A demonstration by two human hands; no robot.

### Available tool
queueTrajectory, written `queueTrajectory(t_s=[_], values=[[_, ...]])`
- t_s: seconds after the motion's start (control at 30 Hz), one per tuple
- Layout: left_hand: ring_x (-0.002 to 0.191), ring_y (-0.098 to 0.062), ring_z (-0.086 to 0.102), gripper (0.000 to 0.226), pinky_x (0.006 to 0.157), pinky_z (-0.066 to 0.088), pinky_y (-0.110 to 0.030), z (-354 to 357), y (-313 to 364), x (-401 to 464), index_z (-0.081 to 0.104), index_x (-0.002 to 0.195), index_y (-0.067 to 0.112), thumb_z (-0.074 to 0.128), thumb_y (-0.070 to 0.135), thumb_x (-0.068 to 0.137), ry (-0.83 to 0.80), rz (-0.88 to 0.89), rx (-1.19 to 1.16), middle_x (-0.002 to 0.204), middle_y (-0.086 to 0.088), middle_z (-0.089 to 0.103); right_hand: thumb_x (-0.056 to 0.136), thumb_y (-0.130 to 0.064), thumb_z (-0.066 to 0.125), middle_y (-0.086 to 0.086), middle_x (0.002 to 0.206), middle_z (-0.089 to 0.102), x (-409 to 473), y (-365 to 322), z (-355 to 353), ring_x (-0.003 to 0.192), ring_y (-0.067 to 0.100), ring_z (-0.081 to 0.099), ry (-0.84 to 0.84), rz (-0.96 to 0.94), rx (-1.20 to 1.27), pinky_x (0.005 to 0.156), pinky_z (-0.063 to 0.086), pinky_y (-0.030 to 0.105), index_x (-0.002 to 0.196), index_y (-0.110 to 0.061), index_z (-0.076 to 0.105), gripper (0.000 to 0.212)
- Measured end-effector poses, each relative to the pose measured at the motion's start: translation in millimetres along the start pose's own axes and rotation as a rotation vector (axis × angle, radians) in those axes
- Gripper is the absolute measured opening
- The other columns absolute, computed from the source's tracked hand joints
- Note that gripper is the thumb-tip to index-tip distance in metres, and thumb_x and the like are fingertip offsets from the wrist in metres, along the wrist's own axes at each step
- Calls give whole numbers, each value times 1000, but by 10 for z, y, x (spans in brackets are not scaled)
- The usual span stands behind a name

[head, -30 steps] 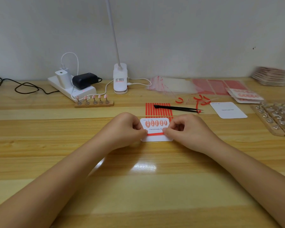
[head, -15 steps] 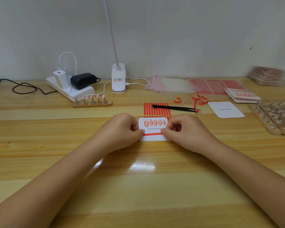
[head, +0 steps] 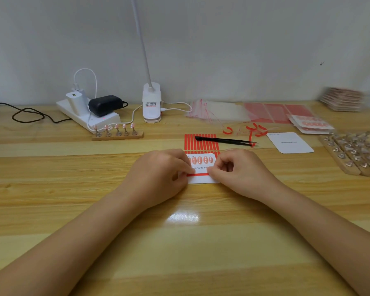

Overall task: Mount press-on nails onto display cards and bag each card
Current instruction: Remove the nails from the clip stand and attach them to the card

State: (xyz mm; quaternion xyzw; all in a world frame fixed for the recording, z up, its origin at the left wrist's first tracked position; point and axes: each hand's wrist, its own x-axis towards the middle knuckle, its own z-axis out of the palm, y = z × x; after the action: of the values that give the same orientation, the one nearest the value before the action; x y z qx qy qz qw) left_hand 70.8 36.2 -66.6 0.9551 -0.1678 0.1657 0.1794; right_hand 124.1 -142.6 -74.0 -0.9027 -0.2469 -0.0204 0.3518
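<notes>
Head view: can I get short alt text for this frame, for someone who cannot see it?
Both hands, left hand and right hand, pinch the ends of a red strip across a white display card on a wooden table; a row of press-on nails sits above it. Behind lie black tweezers on a red strip sheet.

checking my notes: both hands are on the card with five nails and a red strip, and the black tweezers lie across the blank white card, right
Not quite. In the head view the black tweezers lie across the sheet of red strips, not the blank white card, which sits apart to the right. The rest holds: the left hand and right hand are on the card with five nails and its red strip.
</notes>
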Motion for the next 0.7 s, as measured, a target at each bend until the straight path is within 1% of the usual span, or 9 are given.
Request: queueTrajectory(t_s=[0.1, 0.2, 0.27, 0.4, 0.47, 0.53, 0.7], values=[[75, -15, 66, 16, 53, 42, -23, -2, -1, -8, 77, 87, 24, 69, 15, 76, 25, 24, 47, 91, 13, 70, 80, -22, 64, -8, 60, 56, -8, 15, -16, 55, -1, 47, -7, 5, 10, 53, 36, 10, 57, -21, 58, 24], [74, -15, 65, 15, 51, 35, -18, -6, 17, -15, 76, 90, 26, 67, 22, 78, 12, 11, 72, 91, 14, 69, 81, -21, 63, -7, 60, 55, -8, 22, -30, 55, 1, 45, -6, 13, 7, 53, 36, 10, 61, -14, 62, 21], [76, -13, 64, 16, 51, 33, -16, -13, 18, -11, 75, 92, 28, 65, 25, 80, 4, 5, 82, 93, 15, 68, 82, -22, 63, -8, 60, 55, -5, 19, -32, 55, 2, 45, -6, 14, 1, 54, 36, 9, 61, -15, 62, 22], [81, -9, 63, 18, 52, 36, -18, -12, 13, -7, 74, 95, 30, 62, 27, 82, -11, 0, 86, 96, 17, 67, 84, -24, 62, -7, 64, 57, -4, 12, -35, 59, 4, 48, -13, 21, -5, 56, 38, 8, 60, -20, 59, 24], [81, -7, 62, 18, 52, 35, -16, -8, 7, -10, 74, 96, 31, 62, 28, 82, -13, -5, 81, 97, 18, 67, 84, -25, 62, -8, 64, 56, 0, 6, -39, 59, 4, 47, -18, 22, -23, 53, 38, 11, 59, -22, 57, 25], [81, -7, 62, 18, 52, 34, -15, -11, 2, -15, 74, 96, 31, 62, 28, 82, -17, -4, 79, 97, 18, 67, 84, -26, 61, -9, 63, 55, 4, 0, -38, 60, 4, 47, -18, 18, -50, 50, 34, 13, 59, -24, 56, 26], [76, -8, 63, 16, 50, 33, -14, -21, 5, -24, 75, 93, 29, 65, 26, 81, -17, 7, 74, 93, 17, 68, 85, -27, 60, -9, 65, 55, 12, -13, -27, 60, 4, 48, -25, 13, -96, 52, 32, 16, 61, -24, 56, 24]])
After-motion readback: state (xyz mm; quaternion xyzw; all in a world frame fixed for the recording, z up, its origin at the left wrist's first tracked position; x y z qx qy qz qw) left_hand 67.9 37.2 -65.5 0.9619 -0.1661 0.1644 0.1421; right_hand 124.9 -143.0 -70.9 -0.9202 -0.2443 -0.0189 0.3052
